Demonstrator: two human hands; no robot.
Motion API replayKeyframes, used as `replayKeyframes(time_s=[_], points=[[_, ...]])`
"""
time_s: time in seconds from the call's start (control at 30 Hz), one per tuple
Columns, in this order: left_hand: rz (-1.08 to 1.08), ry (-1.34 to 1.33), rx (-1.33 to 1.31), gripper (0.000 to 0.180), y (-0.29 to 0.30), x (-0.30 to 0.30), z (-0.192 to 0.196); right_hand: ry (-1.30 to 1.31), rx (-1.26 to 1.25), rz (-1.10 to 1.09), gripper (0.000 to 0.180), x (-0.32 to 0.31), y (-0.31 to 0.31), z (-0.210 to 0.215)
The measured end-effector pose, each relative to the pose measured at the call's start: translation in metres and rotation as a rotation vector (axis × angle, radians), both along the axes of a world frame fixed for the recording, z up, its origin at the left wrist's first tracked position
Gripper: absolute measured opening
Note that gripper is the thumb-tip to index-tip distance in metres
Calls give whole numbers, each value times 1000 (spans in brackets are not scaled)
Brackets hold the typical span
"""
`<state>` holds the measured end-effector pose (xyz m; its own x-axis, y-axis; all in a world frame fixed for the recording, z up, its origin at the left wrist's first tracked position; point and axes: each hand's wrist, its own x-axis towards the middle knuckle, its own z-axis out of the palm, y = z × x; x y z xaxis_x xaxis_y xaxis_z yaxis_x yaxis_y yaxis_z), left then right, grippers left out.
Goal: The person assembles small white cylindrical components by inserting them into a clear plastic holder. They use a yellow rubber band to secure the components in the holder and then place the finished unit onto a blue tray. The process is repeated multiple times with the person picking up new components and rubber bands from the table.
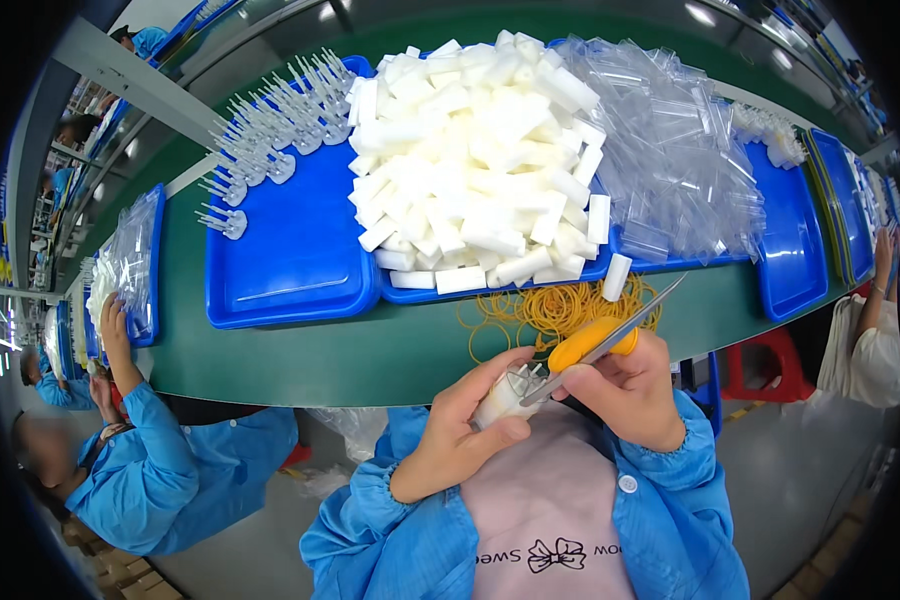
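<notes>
Over the near table edge, my left hand [465, 420] is closed round a small whitish, partly clear piece [510, 393] with thin prongs at its top. The fingers cover much of it. Close beside it, my right hand [625, 390] grips a slim, pointed metal tool with a yellow-orange part [592, 342]. One end of the tool points up and away to the right; its lower end meets the whitish piece, and I cannot tell whether it goes inside. Just beyond my hands lies a heap of yellow rubber bands [545, 308]. A single white foam block [617, 277] rests by them.
A large pile of white foam blocks [470, 160] fills the middle tray. Clear plastic sleeves [660, 150] are heaped to its right. Pronged clear parts [270, 135] stand along the left blue tray [290, 285]. Another person in blue [160, 460] works at the left.
</notes>
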<state>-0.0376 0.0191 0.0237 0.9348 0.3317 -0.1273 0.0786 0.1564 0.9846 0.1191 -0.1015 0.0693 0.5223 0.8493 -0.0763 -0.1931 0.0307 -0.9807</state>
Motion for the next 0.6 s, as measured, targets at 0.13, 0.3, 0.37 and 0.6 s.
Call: replayKeyframes(time_s=[0.13, 0.3, 0.37, 0.6], points=[[43, -3, 225, 69, 0, 1, 5, -97, -1, 1, 13, 0, 0, -6], [76, -13, 190, 64, -2, 1, 0, -435, 16, 62, 11, 6, 4, -9], [82, -43, -46, 62, -5, -1, -3, -248, 42, 19, 11, 6, 3, -8], [-46, 118, -454, 82, 4, 5, 10, 25, 40, -37, 15, 9, 0, -11]])
